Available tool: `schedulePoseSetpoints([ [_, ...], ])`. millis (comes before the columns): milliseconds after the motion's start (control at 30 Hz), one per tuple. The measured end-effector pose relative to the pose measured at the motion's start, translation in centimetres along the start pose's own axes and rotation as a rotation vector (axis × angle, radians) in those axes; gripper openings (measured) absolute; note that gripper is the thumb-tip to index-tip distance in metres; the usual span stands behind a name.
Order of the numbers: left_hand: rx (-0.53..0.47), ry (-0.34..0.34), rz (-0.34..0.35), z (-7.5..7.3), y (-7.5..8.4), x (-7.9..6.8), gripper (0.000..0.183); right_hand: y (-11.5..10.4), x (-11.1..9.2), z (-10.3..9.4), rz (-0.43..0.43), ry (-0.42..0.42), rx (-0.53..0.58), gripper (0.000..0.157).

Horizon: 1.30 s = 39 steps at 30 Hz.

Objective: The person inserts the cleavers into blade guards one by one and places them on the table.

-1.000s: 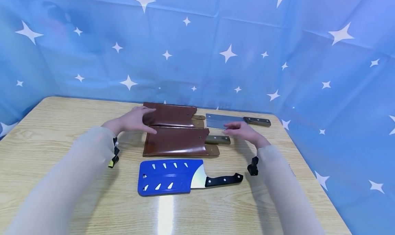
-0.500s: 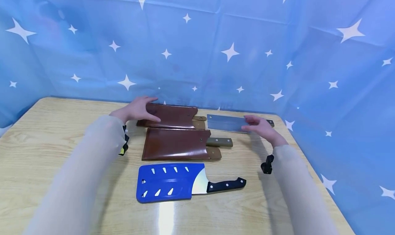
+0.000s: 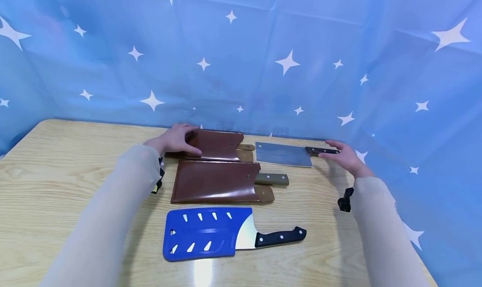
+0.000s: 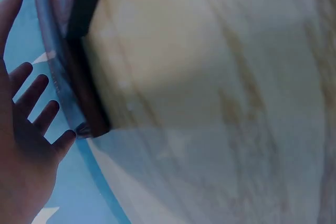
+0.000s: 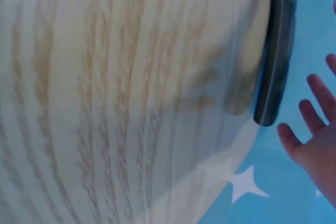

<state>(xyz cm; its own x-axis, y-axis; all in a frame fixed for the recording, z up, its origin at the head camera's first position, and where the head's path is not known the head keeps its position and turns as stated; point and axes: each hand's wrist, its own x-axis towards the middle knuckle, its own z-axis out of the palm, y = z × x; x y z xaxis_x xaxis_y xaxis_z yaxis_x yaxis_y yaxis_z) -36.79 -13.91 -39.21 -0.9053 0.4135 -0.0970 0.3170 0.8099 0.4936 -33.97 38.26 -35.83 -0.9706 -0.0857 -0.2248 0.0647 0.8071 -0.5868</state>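
My left hand [image 3: 176, 139] is over the left end of the back brown leather sheath [image 3: 218, 145], thumb and fingers spread about it. In the left wrist view its fingers stand apart beside the sheath's end [image 4: 89, 98]. At the back right lies a bare cleaver [image 3: 282, 154] with a dark riveted handle. My right hand [image 3: 347, 158] is at the end of that handle [image 3: 320, 150], thumb and fingers parted. The right wrist view shows the fingers spread next to the handle [image 5: 275, 61], holding nothing.
In front of the back sheath lies a second brown sheath [image 3: 214, 182] with an olive-brown knife handle [image 3: 276, 179] sticking out. Nearer still is a cleaver with a black handle [image 3: 282, 237] in a blue blade cover [image 3: 203, 232]. A blue star-patterned curtain [image 3: 241, 61] hangs behind the table [image 3: 75, 174].
My right hand has moved right, from over the cleaver's blade to the end of its handle. My left hand has shifted slightly right over the back sheath. The head view has tilted a little.
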Motion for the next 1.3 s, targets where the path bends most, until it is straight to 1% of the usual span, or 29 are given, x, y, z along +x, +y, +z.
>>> schedulePoseSetpoints([
  [100,0.070,-0.010,0.009,0.2,-0.3,-0.1,0.097,0.4,0.7,0.2,0.008,0.002,-0.029,0.087],
  [233,0.136,-0.033,0.015,0.3,-0.4,-0.1,0.096,0.9,1.5,0.4,0.008,0.011,-0.096,0.087],
  [400,0.190,-0.055,0.027,0.2,-0.6,-0.3,0.092,1.4,2.1,0.7,0.026,-0.026,-0.137,0.088],
  [500,0.206,-0.060,0.029,-0.2,-0.9,-0.8,0.092,1.7,2.3,0.7,0.027,-0.030,-0.150,0.084],
  [600,0.209,-0.074,0.012,-0.9,-1.6,-1.6,0.093,2.1,2.5,0.8,0.005,-0.023,-0.136,0.074],
  [667,0.193,-0.110,-0.003,-1.6,-2.0,-2.1,0.092,2.4,2.5,0.9,-0.010,-0.019,-0.122,0.064],
  [733,0.147,-0.175,-0.030,-2.2,-2.4,-2.6,0.092,2.7,2.5,1.0,-0.029,-0.018,-0.102,0.054],
  [800,0.124,-0.244,-0.051,-2.8,-2.5,-3.0,0.095,2.9,2.5,1.1,-0.046,-0.018,-0.095,0.046],
  [900,0.108,-0.326,-0.081,-3.5,-2.4,-3.1,0.104,2.9,2.2,0.9,-0.063,-0.018,-0.105,0.042],
  [967,0.134,-0.347,-0.096,-3.8,-2.3,-3.0,0.110,2.9,2.0,0.8,-0.060,-0.025,-0.103,0.045],
  [1000,0.146,-0.350,-0.103,-3.8,-2.4,-3.0,0.113,2.9,1.9,0.7,-0.052,-0.029,-0.096,0.049],
  [1133,0.130,-0.285,-0.101,-3.8,-2.7,-2.8,0.124,3.2,1.4,0.4,0.001,-0.041,-0.022,0.064],
  [1233,0.119,-0.255,-0.093,-3.6,-2.9,-2.7,0.128,3.6,0.8,0.3,0.033,-0.045,0.024,0.070],
  [1300,0.157,-0.271,-0.098,-3.4,-2.9,-2.8,0.128,3.9,0.5,0.3,0.040,-0.050,0.040,0.071],
])
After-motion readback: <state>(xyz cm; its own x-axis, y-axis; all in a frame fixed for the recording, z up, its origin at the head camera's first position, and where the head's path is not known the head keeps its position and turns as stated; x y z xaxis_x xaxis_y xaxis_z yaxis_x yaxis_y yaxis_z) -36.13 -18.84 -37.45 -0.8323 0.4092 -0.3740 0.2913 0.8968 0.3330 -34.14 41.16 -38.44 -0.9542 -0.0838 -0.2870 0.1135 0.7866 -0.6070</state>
